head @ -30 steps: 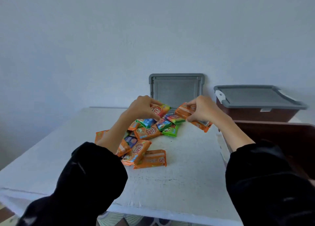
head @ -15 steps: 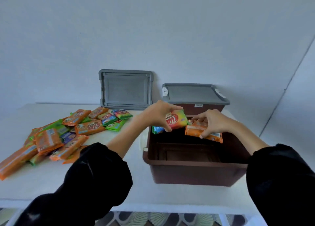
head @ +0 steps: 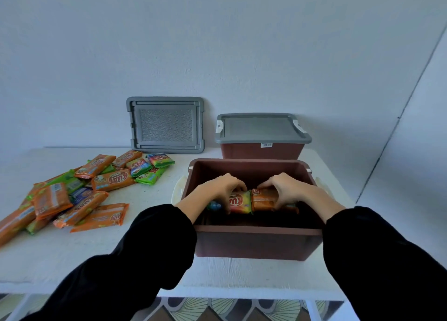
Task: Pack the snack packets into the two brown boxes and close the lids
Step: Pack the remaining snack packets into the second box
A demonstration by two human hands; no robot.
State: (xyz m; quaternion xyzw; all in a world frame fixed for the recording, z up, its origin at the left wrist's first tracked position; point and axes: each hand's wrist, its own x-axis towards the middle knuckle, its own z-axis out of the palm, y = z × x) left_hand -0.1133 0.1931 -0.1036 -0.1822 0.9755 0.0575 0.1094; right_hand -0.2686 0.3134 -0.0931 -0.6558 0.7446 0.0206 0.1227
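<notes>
Packets [head: 239, 202] clasped in left hand [head: 219, 187] and right hand [head: 285, 187] are now being lowered inside open brown box [head: 254, 244], centre frame; packing is being started.

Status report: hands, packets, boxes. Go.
Left hand grips a rainbow packet, right hand grips an orange packet, both down inside the open brown box. Packet pile waits on the table. Second brown box lidded; loose lid against the wall.

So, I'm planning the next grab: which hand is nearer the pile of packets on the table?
Left. The left hand grips a multicoloured packet in the left half of the open box, the side toward the pile; the right hand grips an orange packet further right.
</notes>
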